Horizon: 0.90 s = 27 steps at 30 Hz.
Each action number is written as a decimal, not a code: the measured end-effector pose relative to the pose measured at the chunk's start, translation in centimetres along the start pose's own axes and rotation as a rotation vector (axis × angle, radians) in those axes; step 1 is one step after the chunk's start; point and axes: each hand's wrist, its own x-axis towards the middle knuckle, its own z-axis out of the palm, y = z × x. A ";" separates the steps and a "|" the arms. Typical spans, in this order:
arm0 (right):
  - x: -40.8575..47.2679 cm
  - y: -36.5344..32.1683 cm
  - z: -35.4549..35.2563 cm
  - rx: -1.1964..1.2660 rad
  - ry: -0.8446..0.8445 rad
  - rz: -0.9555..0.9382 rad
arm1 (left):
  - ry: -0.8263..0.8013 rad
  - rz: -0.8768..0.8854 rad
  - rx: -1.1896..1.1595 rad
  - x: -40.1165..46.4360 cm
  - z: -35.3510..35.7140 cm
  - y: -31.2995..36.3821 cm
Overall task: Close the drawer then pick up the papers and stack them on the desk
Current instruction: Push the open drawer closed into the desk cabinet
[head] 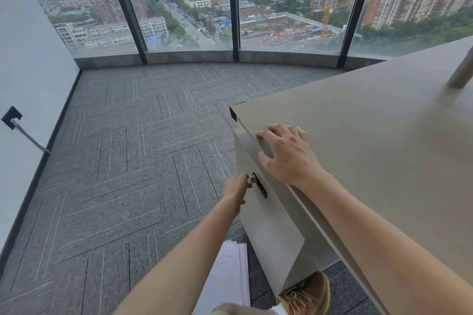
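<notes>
The beige desk (pixel 371 120) fills the right side. Its drawer front (pixel 266 217) faces left and sits nearly flush under the desk top, with a dark handle and a small key (pixel 254 178). My left hand (pixel 238 190) reaches to that key, fingertips touching or pinching it; the exact grip is hard to tell. My right hand (pixel 286 151) lies flat on the desk's top edge above the drawer, fingers spread. White printed papers (pixel 230 276) lie on the carpet below the drawer, partly hidden by my left forearm.
Grey carpet tiles (pixel 133 161) stretch left to a white wall with a black socket and cable (pixel 11 117). Tall windows (pixel 189 2) close off the far side. My tan shoe (pixel 309 294) stands by the desk's base. A metal leg (pixel 463 69) rises on the desk.
</notes>
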 end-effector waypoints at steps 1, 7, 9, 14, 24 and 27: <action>0.0 0.0 0.0 -0.003 0.000 0.002 | 0.038 0.067 0.079 -0.3 -0.3 0.0; -0.8 -1.0 -0.5 -0.028 -0.018 0.024 | 0.128 0.330 0.646 -3.9 -3.8 0.5; -1.2 -1.5 -0.9 -0.062 -0.042 0.034 | 0.124 0.360 0.714 -5.8 -5.3 0.8; -3.5 -4.3 -2.2 -0.073 -0.115 0.111 | 0.076 0.394 0.759 -11.3 -9.6 1.1; -11.7 -13.9 -4.2 -0.061 -0.227 0.025 | 0.128 0.426 0.780 -22.4 -18.1 -0.4; -13.6 -16.0 -4.0 -0.019 -0.252 -0.002 | 0.170 0.426 0.745 -25.1 -20.3 -1.9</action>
